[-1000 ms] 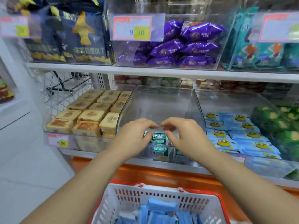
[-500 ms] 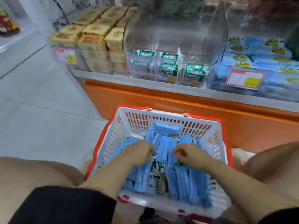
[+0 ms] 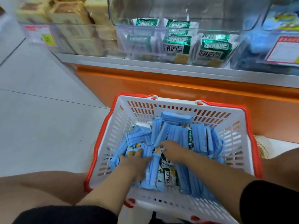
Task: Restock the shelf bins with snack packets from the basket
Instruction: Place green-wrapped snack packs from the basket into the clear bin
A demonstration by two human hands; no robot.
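A white basket with a red rim (image 3: 176, 103) stands on the floor between my knees, full of several blue snack packets (image 3: 175, 119). Both hands are down inside it. My left hand (image 3: 137, 160) digs into the pile and its fingers curl round packets. My right hand (image 3: 172, 150) pinches a packet with bent fingertips. Above, on the lowest shelf, a clear bin (image 3: 252, 46) holds a few green-and-white packets (image 3: 177, 46) along its front; the rest of the bin is bare.
A bin of yellow cake packs (image 3: 72, 15) stands left of the clear bin, and a bin of blue packets with a price tag (image 3: 283, 50) stands right of it. The orange shelf base (image 3: 145, 83) is just behind the basket. Grey floor (image 3: 40, 118) lies to the left.
My hands left the clear bin and dropped into the basket. My view tilted down and closer. Both hands have since pushed deeper among the blue packets.
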